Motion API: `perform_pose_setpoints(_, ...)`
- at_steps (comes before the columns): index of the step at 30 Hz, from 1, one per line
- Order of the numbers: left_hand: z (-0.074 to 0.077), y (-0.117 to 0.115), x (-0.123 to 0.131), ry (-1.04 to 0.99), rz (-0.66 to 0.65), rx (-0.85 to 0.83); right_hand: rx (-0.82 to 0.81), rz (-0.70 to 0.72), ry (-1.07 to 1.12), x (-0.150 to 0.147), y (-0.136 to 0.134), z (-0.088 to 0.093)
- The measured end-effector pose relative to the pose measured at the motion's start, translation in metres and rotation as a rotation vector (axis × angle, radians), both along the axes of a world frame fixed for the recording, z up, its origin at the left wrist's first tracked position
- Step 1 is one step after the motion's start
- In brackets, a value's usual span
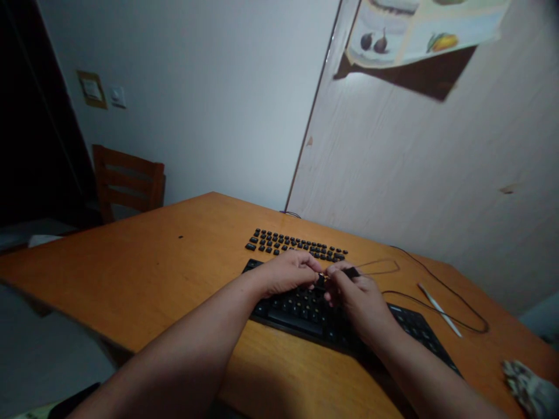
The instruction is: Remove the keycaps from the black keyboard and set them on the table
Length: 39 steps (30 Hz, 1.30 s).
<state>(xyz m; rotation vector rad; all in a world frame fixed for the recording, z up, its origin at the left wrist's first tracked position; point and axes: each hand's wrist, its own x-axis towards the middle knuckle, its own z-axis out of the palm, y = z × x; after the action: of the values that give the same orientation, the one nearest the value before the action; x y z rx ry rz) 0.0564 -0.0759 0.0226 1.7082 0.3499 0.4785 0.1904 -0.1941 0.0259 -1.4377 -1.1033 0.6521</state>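
Note:
A black keyboard lies on the table below both hands, with part of its keys removed and bare key stems showing. My left hand is closed in a pinch on a small black keycap just above the keyboard. Close beside it, my right hand is closed around a wire keycap puller. The puller's dark handle shows above the fingers, and its thin wire loop sticks out to the right. Both hands' fingertips meet near the keycap; exactly what touches what there is hard to make out.
Rows of loose black keycaps lie behind the keyboard on the wooden table. To the right are a cable, a white pen and a crumpled cloth. A wooden chair stands at the left, by the wall.

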Motion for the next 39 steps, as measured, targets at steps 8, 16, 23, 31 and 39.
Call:
perform_pose_setpoints(8, 0.0, 0.003, 0.002, -0.017, 0.08, -0.06, 0.171, 0.085, -0.254, -0.003, -0.001, -0.004)
perform_pose_setpoints(16, -0.007, 0.007, 0.003, -0.052, 0.095, -0.087, 0.131, -0.044, -0.927, 0.012, -0.003, -0.002)
perform_pose_setpoints(23, -0.006, 0.007, 0.002, -0.061, 0.065, -0.127, -0.04, -0.103, -1.226, 0.004, -0.004, 0.006)
perform_pose_setpoints(31, 0.003, 0.006, -0.002, -0.095, 0.171, -0.129, -0.151, -0.101, -1.181, 0.023, 0.006, 0.015)
perform_pose_setpoints(39, 0.016, 0.024, -0.009, -0.191, 0.58, -0.166, -0.345, -0.019, -1.184, 0.07, 0.049, 0.014)
